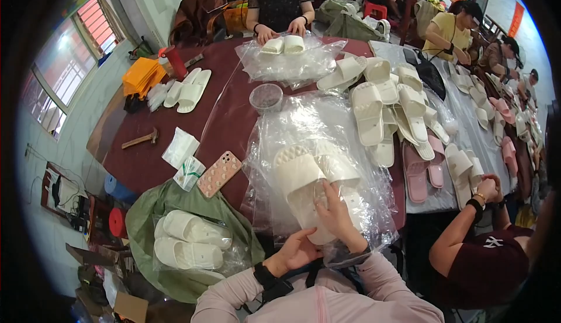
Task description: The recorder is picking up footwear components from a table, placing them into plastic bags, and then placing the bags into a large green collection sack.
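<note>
White slippers (299, 174): lying side by side on or within clear plastic bags (292, 117), over the red table (140, 162). Pinching an inner edge with the right hand (339, 214), resting the bent left hand (292, 251) at the heel end, grip unclear, apparently steadying them on slick film.

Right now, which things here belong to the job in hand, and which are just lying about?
Seemingly in the job:
slippers at the left hand and right hand
clear bags
slipper pile

Seemingly just lying about:
hammer
phone
white packet
round tub
</note>
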The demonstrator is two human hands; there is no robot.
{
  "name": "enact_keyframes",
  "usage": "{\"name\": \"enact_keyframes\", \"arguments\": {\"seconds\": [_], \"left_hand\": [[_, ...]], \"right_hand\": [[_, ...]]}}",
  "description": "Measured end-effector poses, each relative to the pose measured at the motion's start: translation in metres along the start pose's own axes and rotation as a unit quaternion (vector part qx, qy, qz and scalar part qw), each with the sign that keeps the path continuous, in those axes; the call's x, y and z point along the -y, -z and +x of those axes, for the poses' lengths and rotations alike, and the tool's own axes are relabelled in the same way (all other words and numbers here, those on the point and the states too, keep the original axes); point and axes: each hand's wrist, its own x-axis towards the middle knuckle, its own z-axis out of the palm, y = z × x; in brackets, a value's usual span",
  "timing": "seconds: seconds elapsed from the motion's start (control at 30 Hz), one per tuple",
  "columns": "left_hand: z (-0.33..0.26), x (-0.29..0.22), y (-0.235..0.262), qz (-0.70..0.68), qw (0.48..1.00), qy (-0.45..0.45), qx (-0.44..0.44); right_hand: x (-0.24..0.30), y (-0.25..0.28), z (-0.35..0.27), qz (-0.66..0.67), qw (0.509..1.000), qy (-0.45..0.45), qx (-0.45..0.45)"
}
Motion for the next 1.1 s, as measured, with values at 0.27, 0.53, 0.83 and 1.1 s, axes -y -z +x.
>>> {"name": "enact_keyframes", "arguments": {"seconds": [0.27,0.53,0.83,1.1], "left_hand": [[0.005,-0.003,0.001,0.024,0.998,-0.054,0.012],[-0.013,-0.048,-0.022,0.089,0.966,-0.138,0.199],[-0.134,-0.035,-0.004,0.361,0.844,-0.396,-0.021],[-0.212,-0.01,0.021,-0.102,0.892,-0.438,0.041]], "right_hand": [[0.025,0.035,-0.025,-0.105,0.974,0.186,0.079],[-0.045,0.029,-0.073,-0.242,0.839,0.486,-0.042],[-0.059,0.011,-0.008,-0.402,0.877,0.263,0.033],[-0.051,0.007,-0.009,-0.403,0.894,0.173,0.088]]}}
